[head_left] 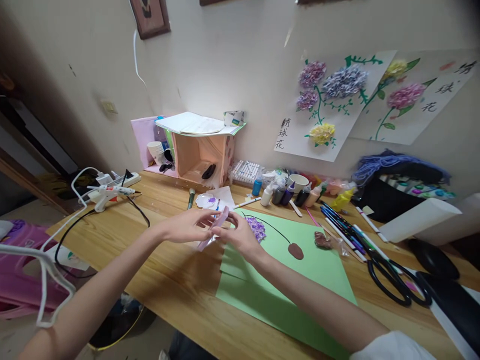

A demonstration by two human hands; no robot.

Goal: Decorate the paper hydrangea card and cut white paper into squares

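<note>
Both of my hands are raised over the middle of the wooden table, fingers closed on one thin lilac piece [220,219] that looks like paper or a flat sheet. My left hand [187,225] pinches it from the left, and my right hand [242,234] grips its right side. Under and beside my right hand lies a green sheet [247,295]. On it are a purple flower cluster [257,230], partly covered by that hand, a thin dark curved line and a brown oval [295,251]. A brown lump [322,240] sits at the sheet's right.
Behind stand several paint bottles [279,195] and an open box [204,155]. On the right lie markers [343,232] and black-handled scissors [390,277]. A glue gun [107,195] with cables is at the left edge. Flower pictures [337,115] hang on the wall.
</note>
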